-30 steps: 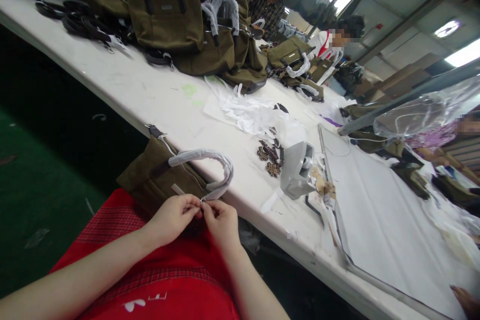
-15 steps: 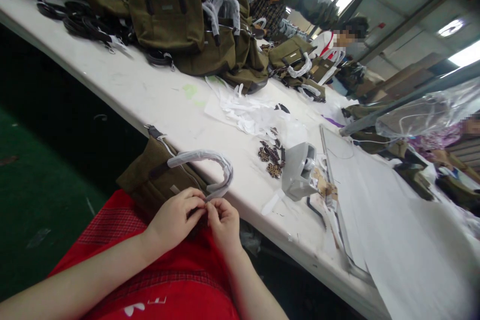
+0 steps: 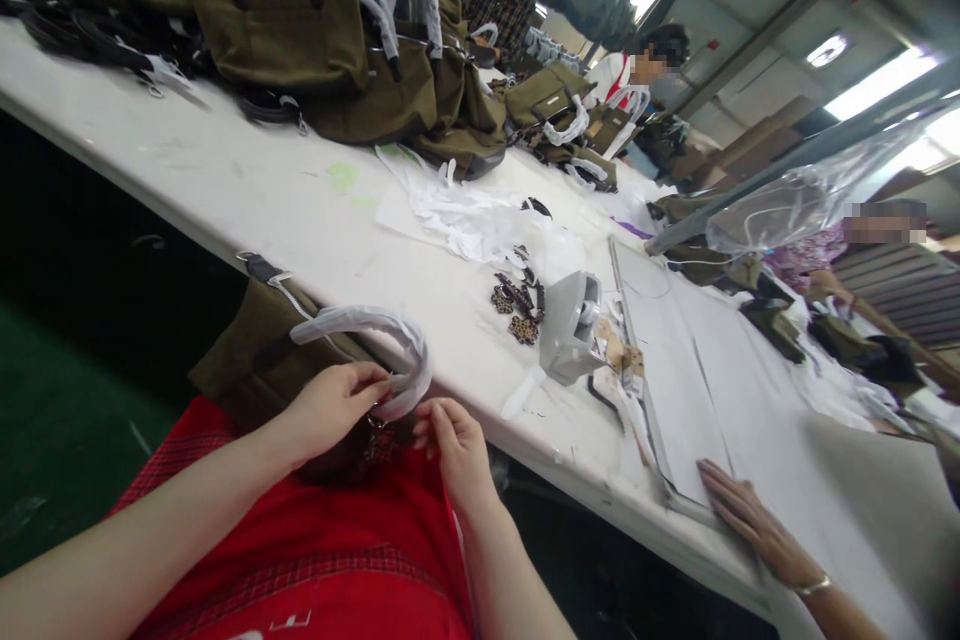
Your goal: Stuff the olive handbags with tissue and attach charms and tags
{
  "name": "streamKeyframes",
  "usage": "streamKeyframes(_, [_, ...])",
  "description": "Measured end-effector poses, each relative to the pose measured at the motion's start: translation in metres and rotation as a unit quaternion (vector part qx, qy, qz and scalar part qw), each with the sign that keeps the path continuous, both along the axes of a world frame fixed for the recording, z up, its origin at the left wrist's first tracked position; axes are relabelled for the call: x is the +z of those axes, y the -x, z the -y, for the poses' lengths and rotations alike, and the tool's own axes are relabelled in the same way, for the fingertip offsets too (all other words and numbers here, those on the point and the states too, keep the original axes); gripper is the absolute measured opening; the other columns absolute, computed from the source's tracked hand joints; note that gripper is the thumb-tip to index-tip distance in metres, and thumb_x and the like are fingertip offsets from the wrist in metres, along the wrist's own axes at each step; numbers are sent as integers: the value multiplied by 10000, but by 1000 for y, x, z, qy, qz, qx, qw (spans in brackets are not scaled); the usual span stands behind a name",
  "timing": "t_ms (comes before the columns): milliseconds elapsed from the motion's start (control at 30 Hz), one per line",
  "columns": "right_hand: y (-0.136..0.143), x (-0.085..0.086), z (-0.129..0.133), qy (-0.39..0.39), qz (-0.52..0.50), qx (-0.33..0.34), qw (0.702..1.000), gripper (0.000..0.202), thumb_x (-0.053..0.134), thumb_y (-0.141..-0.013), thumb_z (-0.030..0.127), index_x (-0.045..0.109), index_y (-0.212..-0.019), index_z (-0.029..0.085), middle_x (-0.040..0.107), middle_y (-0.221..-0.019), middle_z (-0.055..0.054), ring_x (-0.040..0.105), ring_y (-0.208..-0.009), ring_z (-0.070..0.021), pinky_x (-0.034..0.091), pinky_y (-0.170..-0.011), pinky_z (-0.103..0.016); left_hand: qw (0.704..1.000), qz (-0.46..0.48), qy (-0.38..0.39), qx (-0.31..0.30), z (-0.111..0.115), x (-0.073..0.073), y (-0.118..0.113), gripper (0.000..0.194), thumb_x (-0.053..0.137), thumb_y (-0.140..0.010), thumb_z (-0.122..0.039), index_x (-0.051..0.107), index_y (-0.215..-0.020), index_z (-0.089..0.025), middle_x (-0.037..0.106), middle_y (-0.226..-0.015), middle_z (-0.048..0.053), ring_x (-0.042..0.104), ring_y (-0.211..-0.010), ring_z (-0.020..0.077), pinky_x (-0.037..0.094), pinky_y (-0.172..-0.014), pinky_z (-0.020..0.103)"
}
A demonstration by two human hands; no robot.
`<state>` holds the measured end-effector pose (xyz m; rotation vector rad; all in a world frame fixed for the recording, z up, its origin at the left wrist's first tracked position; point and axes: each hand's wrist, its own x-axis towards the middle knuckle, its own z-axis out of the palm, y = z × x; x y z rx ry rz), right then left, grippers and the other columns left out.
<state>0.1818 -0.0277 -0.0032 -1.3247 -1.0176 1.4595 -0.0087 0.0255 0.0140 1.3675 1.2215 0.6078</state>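
An olive-green handbag (image 3: pixel 259 345) leans against the table's front edge, close to my red apron. Its curved handle (image 3: pixel 409 335) is wrapped in whitish paper or film. My left hand (image 3: pixel 330 410) pinches near the lower end of that handle, thumb against fingers. Just below those fingers hangs a dark, brown-patterned charm (image 3: pixel 380 442), partly in shadow. To the right of the handle, apart from the bag, my right hand (image 3: pixel 461 450) has loosely bent fingers, with nothing visible between them.
Leopard-print flower charms (image 3: pixel 523 328) lie beside a grey tape dispenser (image 3: pixel 574 325). Olive bags (image 3: pixel 277 30) and black straps (image 3: pixel 90 35) are piled at the back left. Another person's hand (image 3: pixel 750 520) rests on a white sheet (image 3: pixel 675 370) at right. Co-workers stand farther back.
My right hand has drawn away from my left, which keeps its pinch near the handle. The charm now shows. Another person's hand has appeared on the right. The view has shifted rightward.
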Motion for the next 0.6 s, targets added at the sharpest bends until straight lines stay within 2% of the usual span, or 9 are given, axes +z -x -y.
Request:
streamKeyframes(100, [1,-3,0,-18,52,21,998,423,597,-859,591,681,-839,178,647,-712,-18,490,-494,-78,385,-444,-198,999,12,38,-22,0,1,3,279,593,-811,-426,722,-892,-192,755,-920,31,669,-917,246,486,-831,307])
streamKeyframes(233, [6,-4,-2,67,-61,82,993,426,587,-863,591,609,-828,167,621,-613,13,435,-364,-50,298,-346,-170,995,35,66,-59,5,12,3,251,583,-806,-380,748,-868,-201,763,-894,17,677,-895,235,485,-828,297])
streamKeyframes(367, [9,-6,-4,89,-93,71,989,448,621,-828,611,537,-839,172,637,-601,17,506,-358,-64,353,-333,-151,991,19,35,-131,6,19,6,253,537,-826,-321,740,-724,-211,735,-737,-9,655,-738,202,461,-703,267])
streamKeyframes(467, [8,-7,-4,95,-78,61,991,467,607,-822,631,488,-901,186,643,-568,28,528,-353,-81,365,-323,-145,985,-30,5,-167,5,11,14,265,535,-817,-308,721,-656,-210,700,-663,-11,636,-689,201,452,-649,264])
streamKeyframes(600, [6,-6,1,111,-102,47,987,468,628,-809,616,434,-922,206,672,-592,25,597,-409,-105,417,-368,-153,987,-42,-22,-154,2,-4,21,147,621,-734,-296,741,-752,-213,736,-829,22,670,-856,241,506,-804,293])
